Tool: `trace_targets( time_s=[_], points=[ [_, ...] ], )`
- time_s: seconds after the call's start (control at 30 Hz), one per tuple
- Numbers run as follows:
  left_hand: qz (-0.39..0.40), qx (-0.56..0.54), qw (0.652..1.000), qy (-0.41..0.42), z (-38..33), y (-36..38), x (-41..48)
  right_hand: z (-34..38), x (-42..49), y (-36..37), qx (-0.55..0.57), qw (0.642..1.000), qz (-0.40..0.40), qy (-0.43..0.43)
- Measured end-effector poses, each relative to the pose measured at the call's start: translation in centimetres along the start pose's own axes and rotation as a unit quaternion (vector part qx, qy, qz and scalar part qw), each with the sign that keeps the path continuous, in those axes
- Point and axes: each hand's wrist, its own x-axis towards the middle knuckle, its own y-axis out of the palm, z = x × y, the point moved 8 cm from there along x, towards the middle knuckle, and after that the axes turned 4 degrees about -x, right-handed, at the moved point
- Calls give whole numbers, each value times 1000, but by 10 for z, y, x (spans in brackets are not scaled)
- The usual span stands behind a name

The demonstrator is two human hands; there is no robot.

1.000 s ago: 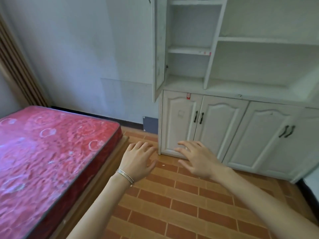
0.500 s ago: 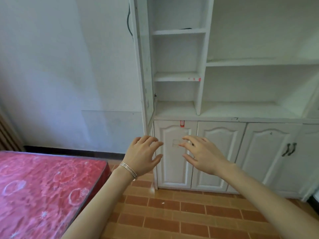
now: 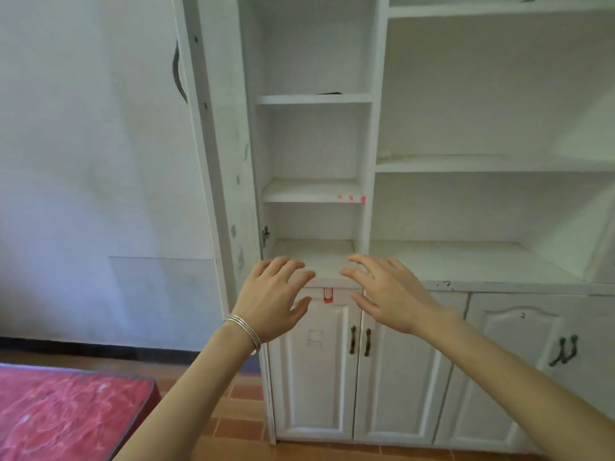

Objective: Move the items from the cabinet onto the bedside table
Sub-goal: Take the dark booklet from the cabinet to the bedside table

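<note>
A tall white cabinet [image 3: 376,207] fills the right of the head view, with open shelves above and shut lower doors. A thin dark item [image 3: 329,93] lies on an upper narrow shelf; only its edge shows. My left hand [image 3: 274,299], with silver bangles at the wrist, hovers palm down in front of the lowest open shelf, fingers spread and holding nothing. My right hand [image 3: 387,291] hovers beside it, also spread and holding nothing. No bedside table is in view.
The cabinet's upper door [image 3: 213,144] stands open to the left, edge on. A red mattress [image 3: 63,417] on a wooden frame occupies the lower left. Orange brick-pattern floor tiles [image 3: 239,410] lie between bed and cabinet. Lower doors carry dark handles [image 3: 359,341].
The view has tilted up and moved closer to the cabinet. Both hands have risen from floor level to the height of the lowest open shelf. The bed has slid toward the lower left corner.
</note>
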Motion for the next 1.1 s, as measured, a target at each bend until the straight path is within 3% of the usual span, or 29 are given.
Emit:
trace_targets(
  time_s=[0.3, 0.8, 1.1],
  points=[
    [-74, 37, 996, -39, 36, 20, 135, -108, 102, 8, -38, 997, -53, -34],
    [-128, 64, 986, -85, 143, 66, 299, -200, 259, 46, -56, 989, -134, -33],
    [-213, 72, 972, -71, 203, 62, 390, -250, 374, 13, -74, 971, -226, -24]
  ],
)
